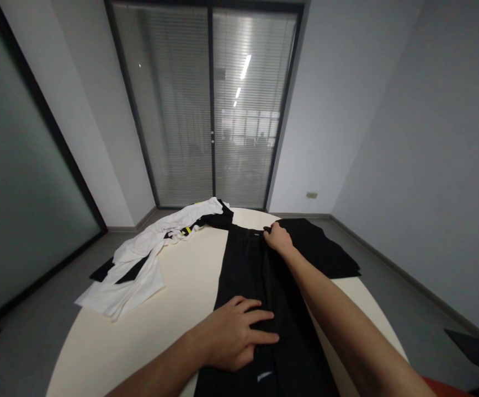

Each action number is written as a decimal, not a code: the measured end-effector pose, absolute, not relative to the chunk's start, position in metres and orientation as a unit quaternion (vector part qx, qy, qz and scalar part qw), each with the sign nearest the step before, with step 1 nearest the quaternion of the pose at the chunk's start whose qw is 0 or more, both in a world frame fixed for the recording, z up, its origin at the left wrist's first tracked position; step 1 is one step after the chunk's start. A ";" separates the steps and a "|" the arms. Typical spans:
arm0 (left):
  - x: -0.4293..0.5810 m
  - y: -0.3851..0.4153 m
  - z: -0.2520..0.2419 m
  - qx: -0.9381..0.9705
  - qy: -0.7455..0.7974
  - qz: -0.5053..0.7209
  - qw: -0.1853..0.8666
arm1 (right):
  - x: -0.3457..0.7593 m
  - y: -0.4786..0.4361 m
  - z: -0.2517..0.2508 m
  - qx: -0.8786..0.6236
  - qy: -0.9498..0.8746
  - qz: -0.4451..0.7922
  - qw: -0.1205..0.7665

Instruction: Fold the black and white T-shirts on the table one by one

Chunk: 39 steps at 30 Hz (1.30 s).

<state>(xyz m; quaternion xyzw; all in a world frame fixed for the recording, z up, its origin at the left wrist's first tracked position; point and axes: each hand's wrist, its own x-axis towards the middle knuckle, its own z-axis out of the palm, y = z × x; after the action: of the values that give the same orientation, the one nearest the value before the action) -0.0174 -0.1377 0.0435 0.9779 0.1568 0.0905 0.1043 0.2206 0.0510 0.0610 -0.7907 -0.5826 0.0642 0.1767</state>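
A pair of black trousers (243,264) lies lengthwise on the round table, its waistband at the far end and a small white mark near me. My left hand (239,333) rests flat on the cloth, fingers spread, holding nothing. Farther off, my right hand (278,238) has its fingers closed on the right corner of the waistband. Part of the right side of the trousers is hidden by my right forearm.
A folded black garment (322,248) lies at the table's right edge. White clothing (140,259), crumpled with black and yellow pieces, spreads along the left. The pale tabletop (181,309) has a curved edge; glass doors (212,110) stand behind.
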 end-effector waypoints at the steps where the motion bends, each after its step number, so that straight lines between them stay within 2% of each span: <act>1: -0.017 -0.138 0.044 0.978 0.157 0.091 0.104 | 0.220 0.051 0.059 -0.787 -0.587 0.067 0.180; 7: -0.018 -0.138 0.043 0.979 0.153 0.086 0.105 | 0.217 0.048 0.043 -0.758 -0.625 0.087 0.166; 13: -0.018 -0.137 0.041 0.970 0.200 0.074 0.117 | 0.216 0.048 0.017 -0.722 -0.682 0.111 0.039; 15: -0.018 -0.138 0.042 0.965 0.220 0.063 0.133 | 0.216 0.048 0.009 -0.731 -0.670 0.128 0.022; 27: -0.024 -0.130 0.038 0.965 0.200 0.107 0.135 | 0.233 0.029 0.027 -0.701 -0.704 0.023 0.113; 33: -0.030 -0.120 0.037 0.959 0.204 0.130 0.147 | 0.238 0.021 0.028 -0.657 -0.745 0.027 0.111; 39: -0.044 -0.105 0.045 0.954 0.242 0.115 0.135 | 0.233 0.005 0.013 -0.614 -0.784 0.062 0.068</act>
<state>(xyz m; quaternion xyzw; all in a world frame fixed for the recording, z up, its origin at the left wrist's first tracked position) -0.0438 -0.1050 0.0447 0.9539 0.2416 0.1153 0.1354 0.2331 0.0054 0.0126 -0.6141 -0.7838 0.0622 0.0683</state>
